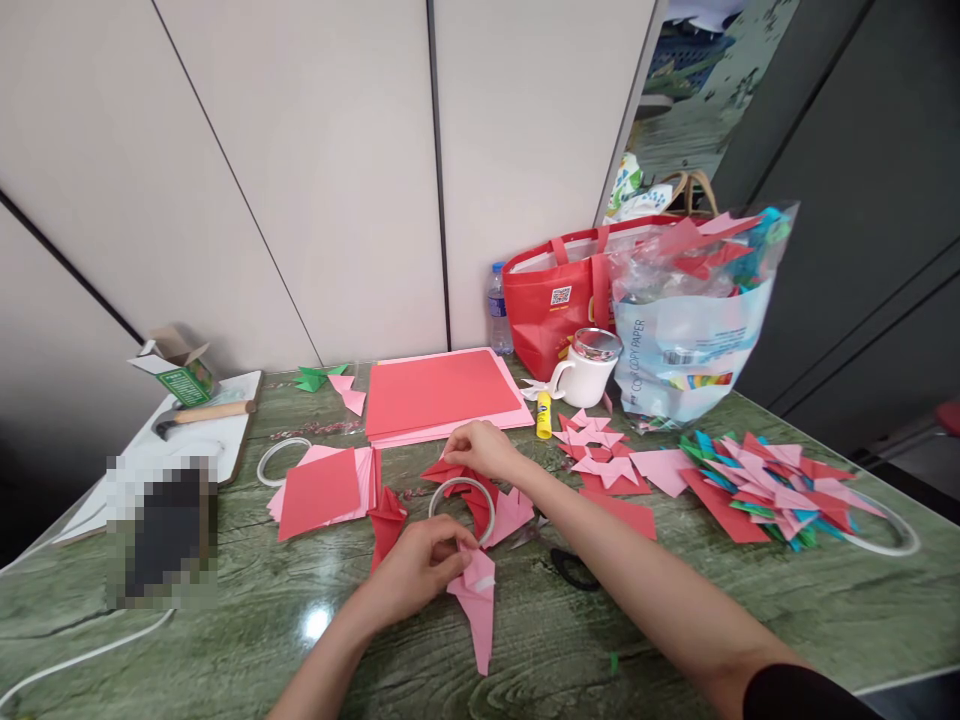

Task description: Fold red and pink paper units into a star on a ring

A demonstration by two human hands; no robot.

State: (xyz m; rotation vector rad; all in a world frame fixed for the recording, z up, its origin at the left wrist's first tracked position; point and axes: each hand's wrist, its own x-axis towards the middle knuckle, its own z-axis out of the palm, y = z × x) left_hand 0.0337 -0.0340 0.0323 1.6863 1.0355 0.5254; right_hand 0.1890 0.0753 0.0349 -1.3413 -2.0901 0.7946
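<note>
At the front of the table my left hand (420,565) pinches a folded pink paper piece (476,610), whose long pointed end hangs toward me. Farther off, my right hand (484,450) has its fingers closed on a red folded paper piece (442,472), partly hidden under them. Between the hands a white ring (491,520) lies over more red folded paper (476,500). A pink folded piece (511,515) is right of the ring. Beside it are scissors with black handles (574,570), partly covered by my right forearm. Another red folded piece (387,520) lies left of the ring.
Square paper stacks (319,492) and large red sheets (442,390) lie behind my hands. On the right are a glue stick (544,415), a lidded white mug (592,372), a plastic bag (682,350) and a colourful folded-paper pile (780,490). A hammer (202,415) rests left.
</note>
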